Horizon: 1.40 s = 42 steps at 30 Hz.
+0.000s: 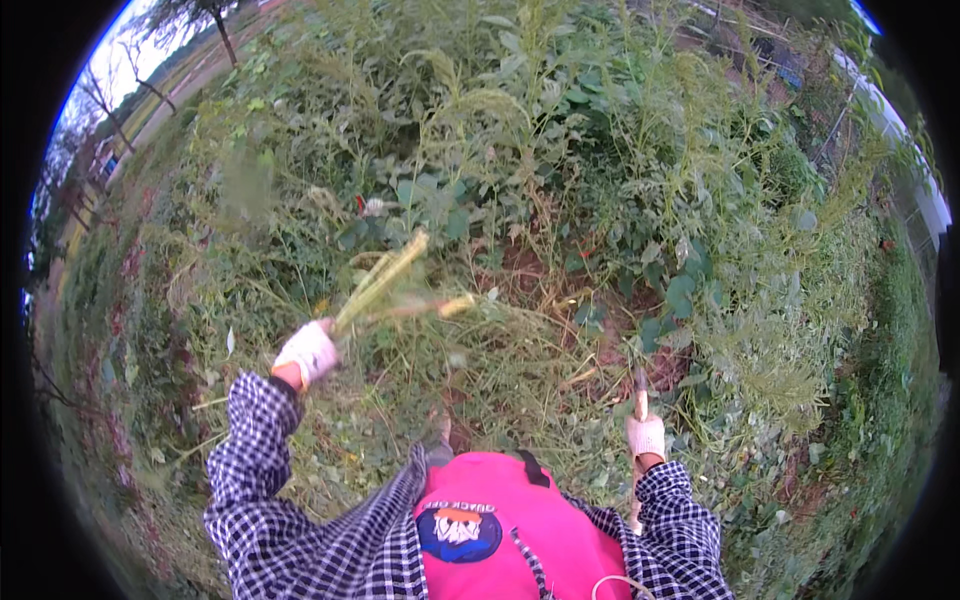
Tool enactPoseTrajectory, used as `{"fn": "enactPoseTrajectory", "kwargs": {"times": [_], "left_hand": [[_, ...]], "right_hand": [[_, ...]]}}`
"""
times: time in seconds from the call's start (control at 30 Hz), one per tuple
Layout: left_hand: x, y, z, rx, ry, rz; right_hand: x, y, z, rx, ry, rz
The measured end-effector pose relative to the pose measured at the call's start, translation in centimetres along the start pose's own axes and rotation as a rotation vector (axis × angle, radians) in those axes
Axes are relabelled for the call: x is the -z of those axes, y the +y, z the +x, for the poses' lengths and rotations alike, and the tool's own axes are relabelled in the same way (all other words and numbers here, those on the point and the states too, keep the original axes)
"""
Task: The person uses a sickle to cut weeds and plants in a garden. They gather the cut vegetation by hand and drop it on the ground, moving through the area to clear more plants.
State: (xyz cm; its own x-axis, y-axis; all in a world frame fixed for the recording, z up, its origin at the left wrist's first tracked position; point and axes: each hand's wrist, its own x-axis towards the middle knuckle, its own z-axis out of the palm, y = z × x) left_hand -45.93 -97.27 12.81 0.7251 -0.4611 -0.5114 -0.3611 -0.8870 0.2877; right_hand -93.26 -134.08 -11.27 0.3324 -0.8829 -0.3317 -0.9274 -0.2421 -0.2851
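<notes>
My left hand (309,351), in a white knit glove, grips a bundle of pale green plant stalks (384,279). Their thick ends point up and to the right, blurred by motion. Another stalk's cut end (456,305) shows just right of the bundle; whether I hold it too, I cannot tell. On the right, my gloved right hand (646,436) is closed around the wooden handle (641,403) of a tool. A dark metal neck (639,375) continues from the handle, but the tool's head is lost among the plants. Flattened stems and leaves (480,352) cover the ground between my hands.
Tall weeds with seed heads (525,112) rise ahead of me. Broad-leaved plants (679,296) stand near the tool. Bare soil (525,266) shows through in the middle. A wire fence (832,127) runs at the far right, and trees (225,37) stand far left.
</notes>
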Motion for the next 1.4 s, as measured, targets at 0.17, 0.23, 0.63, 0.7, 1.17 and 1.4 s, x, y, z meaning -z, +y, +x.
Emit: {"fn": "enactPoseTrajectory", "kwargs": {"times": [0.17, 0.23, 0.63, 0.7, 1.17, 1.4], "left_hand": [[-3.4, 1.8, 3.2, -0.117, -0.094, 0.284], [-5.4, 4.8, 4.4, -0.186, -0.135, 0.367], [-13.8, 6.2, 4.3, -0.482, -0.218, 0.375], [-15.6, 7.6, 3.2, -0.450, -0.184, 0.274], [-11.8, 6.8, 5.5, -0.208, -0.853, -0.994], [-18.6, 4.8, 6.0, -0.376, -0.589, -0.674]], "right_hand": [[8.8, -17.9, -9.0, 0.340, -0.127, 0.450], [10.4, -23.9, -11.5, 0.814, 0.049, 0.457], [-0.3, -15.4, -5.9, 0.357, -0.285, -0.039], [-0.4, -14.2, -6.3, 0.354, -0.210, 0.103], [6.9, -26.7, -10.2, 0.845, -0.052, 0.390], [-1.7, -16.7, -7.2, 0.413, -0.210, 0.202]]}}
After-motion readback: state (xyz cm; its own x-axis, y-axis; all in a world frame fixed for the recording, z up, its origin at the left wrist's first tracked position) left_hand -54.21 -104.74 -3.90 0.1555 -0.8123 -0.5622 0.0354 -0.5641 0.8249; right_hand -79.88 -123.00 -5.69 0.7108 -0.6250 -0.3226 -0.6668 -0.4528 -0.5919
